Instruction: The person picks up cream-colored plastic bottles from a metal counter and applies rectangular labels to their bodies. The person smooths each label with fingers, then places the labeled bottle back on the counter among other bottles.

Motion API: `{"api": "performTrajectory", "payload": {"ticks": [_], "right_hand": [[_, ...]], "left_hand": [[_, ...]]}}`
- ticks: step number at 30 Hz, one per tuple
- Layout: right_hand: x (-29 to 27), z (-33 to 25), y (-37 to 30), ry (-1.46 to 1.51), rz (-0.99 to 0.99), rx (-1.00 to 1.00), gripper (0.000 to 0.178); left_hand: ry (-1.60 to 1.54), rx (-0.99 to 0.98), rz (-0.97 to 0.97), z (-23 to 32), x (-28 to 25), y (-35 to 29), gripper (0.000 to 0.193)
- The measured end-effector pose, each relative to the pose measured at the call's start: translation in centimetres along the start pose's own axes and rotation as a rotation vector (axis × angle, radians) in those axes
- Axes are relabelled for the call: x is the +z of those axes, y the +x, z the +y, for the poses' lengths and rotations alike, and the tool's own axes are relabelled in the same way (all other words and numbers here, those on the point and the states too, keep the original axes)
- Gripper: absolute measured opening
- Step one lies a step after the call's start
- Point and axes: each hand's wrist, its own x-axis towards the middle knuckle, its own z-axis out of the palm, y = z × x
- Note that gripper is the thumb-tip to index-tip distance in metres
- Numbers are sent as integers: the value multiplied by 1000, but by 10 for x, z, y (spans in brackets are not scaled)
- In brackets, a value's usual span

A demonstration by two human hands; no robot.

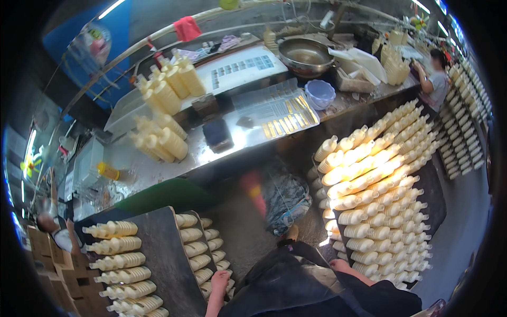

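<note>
Hands (221, 280) beside boards (163, 238), grip unclear, left bottles (125, 260) lying crosswise, necks pointing left

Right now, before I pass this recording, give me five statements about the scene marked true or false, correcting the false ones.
1. The right hand is close to the right-side bottles. True.
2. The purple bowl sits inside the metal pan. False: it stands beside the pan on the bench.
3. The red cloth is hanging. True.
4. The left hand is over the bench. False: it is down by the left-side bottles.
5. A co-worker is at upper right. True.
</note>
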Motion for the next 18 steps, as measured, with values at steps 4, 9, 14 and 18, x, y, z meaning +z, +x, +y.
{"api": "performTrajectory", "payload": {"ticks": [4, 9, 14, 18], "right_hand": [[-30, -25, 35, 103, 81, -30, 34], [-102, -61, 94, -8, -35, -9, 30], [-131, -68, 173, 3, 296, -54, 27], [-156, -100, 181, 221, 311, 53, 28]], "left_hand": [[101, 16, -118, 91, 29, -20, 25], [337, 281, 30, 160, 35, 10, 23], [516, 635, 308, 282, 45, 31, 21], [578, 944, 405, 390, 56, 106, 20]]}}
